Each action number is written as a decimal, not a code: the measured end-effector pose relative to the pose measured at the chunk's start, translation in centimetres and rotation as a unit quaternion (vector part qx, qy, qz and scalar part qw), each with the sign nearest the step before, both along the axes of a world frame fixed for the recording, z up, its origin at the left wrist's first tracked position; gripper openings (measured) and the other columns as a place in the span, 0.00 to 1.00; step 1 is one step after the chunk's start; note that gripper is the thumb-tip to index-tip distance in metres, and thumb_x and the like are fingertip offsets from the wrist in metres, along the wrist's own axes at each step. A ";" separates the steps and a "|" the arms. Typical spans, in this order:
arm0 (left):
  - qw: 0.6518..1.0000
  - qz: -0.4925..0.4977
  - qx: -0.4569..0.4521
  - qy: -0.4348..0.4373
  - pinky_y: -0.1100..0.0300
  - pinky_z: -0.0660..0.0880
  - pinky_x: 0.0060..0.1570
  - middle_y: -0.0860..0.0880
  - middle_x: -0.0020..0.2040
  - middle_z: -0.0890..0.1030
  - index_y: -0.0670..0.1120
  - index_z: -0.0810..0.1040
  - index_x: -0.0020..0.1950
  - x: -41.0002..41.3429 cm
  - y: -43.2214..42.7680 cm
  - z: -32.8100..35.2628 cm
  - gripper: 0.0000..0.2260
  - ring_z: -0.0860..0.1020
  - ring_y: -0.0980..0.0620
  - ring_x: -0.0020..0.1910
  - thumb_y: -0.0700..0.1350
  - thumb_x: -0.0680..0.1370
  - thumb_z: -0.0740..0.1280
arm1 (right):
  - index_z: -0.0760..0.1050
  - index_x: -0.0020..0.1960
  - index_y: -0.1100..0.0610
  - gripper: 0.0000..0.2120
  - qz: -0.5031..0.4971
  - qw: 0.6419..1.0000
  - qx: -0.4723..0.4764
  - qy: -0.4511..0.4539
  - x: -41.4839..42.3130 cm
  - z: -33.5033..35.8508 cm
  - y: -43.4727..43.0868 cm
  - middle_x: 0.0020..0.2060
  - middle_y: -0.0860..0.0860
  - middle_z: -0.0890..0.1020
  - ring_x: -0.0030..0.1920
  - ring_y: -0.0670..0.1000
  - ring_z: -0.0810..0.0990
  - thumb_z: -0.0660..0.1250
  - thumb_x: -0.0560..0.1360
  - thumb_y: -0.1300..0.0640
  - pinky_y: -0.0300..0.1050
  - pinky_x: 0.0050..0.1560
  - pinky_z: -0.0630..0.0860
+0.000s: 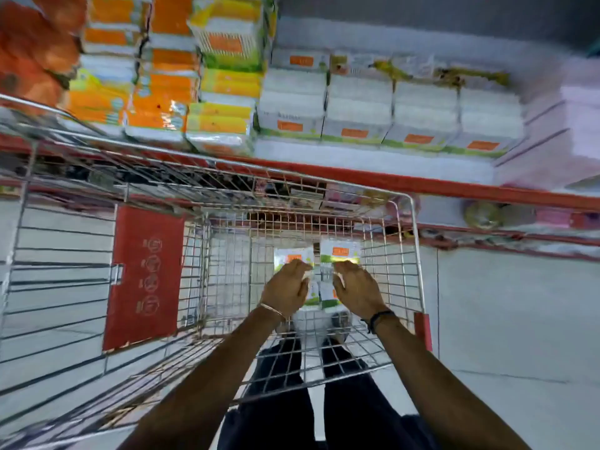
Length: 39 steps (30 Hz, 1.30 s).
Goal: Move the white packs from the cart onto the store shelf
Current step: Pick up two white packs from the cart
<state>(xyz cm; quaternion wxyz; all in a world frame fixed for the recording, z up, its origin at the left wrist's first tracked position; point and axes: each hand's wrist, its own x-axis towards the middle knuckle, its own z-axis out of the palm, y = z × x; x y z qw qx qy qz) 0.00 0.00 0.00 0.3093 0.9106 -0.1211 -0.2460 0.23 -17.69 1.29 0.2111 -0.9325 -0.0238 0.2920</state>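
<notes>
Several white packs with orange labels and green edges lie at the bottom of the wire cart (417,254). Two of them, a left pack (292,254) and a right pack (341,250), show just beyond my fingertips. Another pack (319,295) sits between my hands. My left hand (285,289) and my right hand (357,292) reach down into the cart, fingers bent, one on each side of that pack and touching it. Whether either hand grips it is unclear. On the store shelf (357,159), a row of matching white packs (357,105) stands.
Orange and yellow packs (162,92) fill the shelf's left part, pink packs (571,125) the right end. A red shelf edge (454,186) runs just beyond the cart. The cart's red flap (146,274) is at left. My legs stand under the basket on a pale tiled floor.
</notes>
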 end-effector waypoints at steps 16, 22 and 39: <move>0.952 -0.071 0.290 0.059 0.49 0.75 0.58 0.42 0.64 0.72 0.41 0.66 0.65 -3.5 -0.6 -11.8 0.36 0.74 0.44 0.59 0.46 0.62 0.77 | 0.58 0.74 0.60 0.31 0.128 0.981 -0.143 0.031 -1.7 -10.5 -1.3 0.74 0.58 0.62 0.72 0.60 0.63 0.64 0.73 0.65 0.52 0.73 0.60; 0.946 -0.070 0.313 0.037 0.51 0.73 0.55 0.42 0.56 0.74 0.41 0.68 0.60 -3.2 -0.5 -12.0 0.31 0.75 0.43 0.53 0.48 0.62 0.76 | 0.82 0.44 0.59 0.24 0.178 0.958 -0.220 -0.052 -1.9 -12.1 -1.2 0.43 0.55 0.85 0.39 0.55 0.84 0.80 0.47 0.62 0.45 0.39 0.82; 0.969 -0.103 0.144 0.173 0.48 0.74 0.60 0.44 0.66 0.71 0.45 0.65 0.68 -1.7 0.5 -9.3 0.28 0.70 0.43 0.65 0.40 0.70 0.70 | 0.62 0.68 0.62 0.30 0.139 0.979 -0.106 0.101 -1.5 -10.0 -1.9 0.64 0.59 0.72 0.61 0.61 0.73 0.69 0.70 0.67 0.53 0.60 0.71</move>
